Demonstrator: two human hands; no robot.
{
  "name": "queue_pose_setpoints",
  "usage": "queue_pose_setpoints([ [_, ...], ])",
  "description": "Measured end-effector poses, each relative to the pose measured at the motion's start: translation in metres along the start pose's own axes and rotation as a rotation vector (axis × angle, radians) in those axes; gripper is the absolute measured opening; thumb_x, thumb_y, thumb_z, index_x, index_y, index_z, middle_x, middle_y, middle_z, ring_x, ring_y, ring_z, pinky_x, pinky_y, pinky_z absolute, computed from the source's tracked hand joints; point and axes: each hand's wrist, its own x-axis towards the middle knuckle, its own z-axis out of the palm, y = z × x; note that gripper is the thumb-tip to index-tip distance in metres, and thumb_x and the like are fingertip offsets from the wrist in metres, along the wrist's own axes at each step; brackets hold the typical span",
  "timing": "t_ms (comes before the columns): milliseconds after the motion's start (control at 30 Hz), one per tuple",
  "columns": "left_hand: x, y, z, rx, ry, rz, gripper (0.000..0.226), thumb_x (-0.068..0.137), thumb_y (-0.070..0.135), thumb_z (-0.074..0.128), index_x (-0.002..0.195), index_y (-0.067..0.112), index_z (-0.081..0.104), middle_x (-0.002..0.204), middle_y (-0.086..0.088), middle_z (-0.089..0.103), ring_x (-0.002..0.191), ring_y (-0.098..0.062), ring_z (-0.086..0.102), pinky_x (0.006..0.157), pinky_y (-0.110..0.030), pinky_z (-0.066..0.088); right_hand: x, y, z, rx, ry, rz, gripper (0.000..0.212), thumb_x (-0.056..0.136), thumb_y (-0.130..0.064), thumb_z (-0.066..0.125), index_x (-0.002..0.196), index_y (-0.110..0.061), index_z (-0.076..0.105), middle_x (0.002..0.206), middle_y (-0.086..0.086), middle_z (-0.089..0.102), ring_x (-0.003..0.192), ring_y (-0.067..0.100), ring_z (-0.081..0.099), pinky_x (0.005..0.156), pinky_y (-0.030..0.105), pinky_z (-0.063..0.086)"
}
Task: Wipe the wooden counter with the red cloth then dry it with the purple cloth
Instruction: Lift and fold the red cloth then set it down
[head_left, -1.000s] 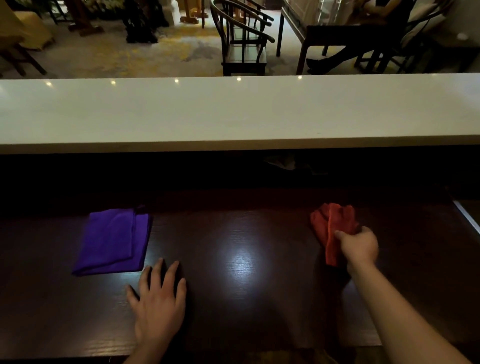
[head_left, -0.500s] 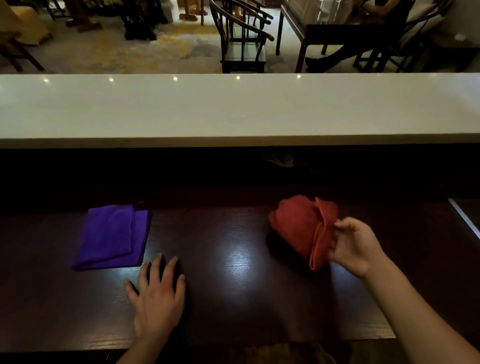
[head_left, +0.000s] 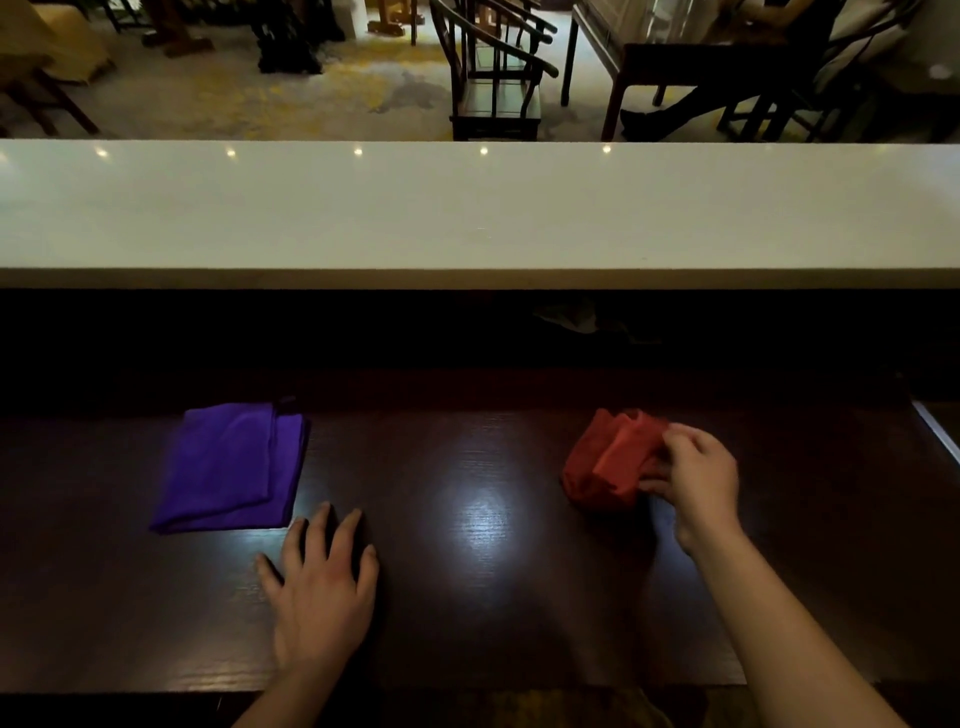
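The dark wooden counter (head_left: 483, 597) runs across the lower half of the view. A bunched red cloth (head_left: 605, 462) lies on it at the right, and my right hand (head_left: 696, 480) grips its right side with curled fingers. A folded purple cloth (head_left: 231, 465) lies flat at the left. My left hand (head_left: 322, 587) rests palm down on the wood just right of the purple cloth's near corner, fingers spread, holding nothing.
A raised white ledge (head_left: 478, 213) spans the full width behind the counter, with a dark recess beneath it. Beyond it stand wooden chairs (head_left: 493, 73) and a table (head_left: 675, 47) where a person's legs show. A pale strip (head_left: 935, 431) marks the counter's right end.
My right hand swept the red cloth leftward toward the middle, then back to the right, where it is bunched. My left hand and the purple cloth stayed put.
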Motion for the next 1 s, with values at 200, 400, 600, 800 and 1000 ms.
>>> queue_pose_setpoints([
  [200, -0.001, 0.0, -0.003, 0.005, 0.03, 0.034, 0.059, 0.087, 0.052, 0.03, 0.136, 0.03, 0.05, 0.149, -0.006, 0.043, 0.141, -0.031, 0.03, 0.108, -0.069, 0.016, 0.007, 0.032, 0.01, -1.079, -0.071, -0.703, 0.05, 0.085, -0.045, 0.064, 0.131, -0.026, 0.056, 0.138, 0.005, 0.055, 0.115, 0.036, 0.053, 0.09, 0.044, 0.046],
  [400, -0.002, 0.003, -0.007, -0.005, 0.029, 0.039, 0.062, 0.085, 0.053, 0.027, 0.136, 0.029, 0.052, 0.149, -0.007, 0.044, 0.14, -0.032, 0.033, 0.108, -0.069, 0.019, 0.012, 0.066, 0.033, -1.31, -0.273, -0.57, 0.055, 0.093, -0.058, 0.039, 0.145, -0.04, 0.034, 0.162, 0.005, 0.008, 0.147, 0.032, -0.005, 0.118, 0.049, 0.004],
  [600, -0.003, 0.004, -0.01, -0.002, -0.007, 0.03, 0.059, 0.084, 0.051, 0.033, 0.133, 0.029, 0.056, 0.146, -0.006, 0.049, 0.137, -0.032, 0.038, 0.105, -0.07, 0.025, 0.007, 0.051, 0.091, -1.178, -0.3, -0.714, 0.041, 0.086, -0.014, 0.061, 0.126, -0.005, 0.061, 0.15, 0.021, 0.037, 0.144, 0.041, 0.016, 0.117, 0.036, 0.01],
  [800, -0.001, 0.003, -0.009, -0.023, -0.022, 0.035, 0.053, 0.081, 0.049, 0.042, 0.126, 0.03, 0.061, 0.141, -0.006, 0.054, 0.131, -0.033, 0.046, 0.102, -0.072, 0.028, 0.009, 0.035, 0.19, -1.113, -0.567, -0.832, 0.036, 0.085, -0.012, 0.057, 0.121, -0.007, 0.064, 0.152, 0.017, 0.034, 0.144, 0.038, 0.017, 0.117, 0.032, 0.01],
  [1000, 0.002, 0.0, -0.003, -0.066, -0.007, 0.038, 0.052, 0.074, 0.049, 0.049, 0.12, 0.033, 0.065, 0.139, -0.004, 0.057, 0.127, -0.031, 0.052, 0.102, -0.072, 0.03, -0.008, 0.028, 0.294, -1.176, -0.776, -0.963, 0.046, 0.088, -0.012, 0.05, 0.134, -0.009, 0.052, 0.153, 0.015, 0.031, 0.137, 0.038, 0.028, 0.113, 0.035, 0.023],
])
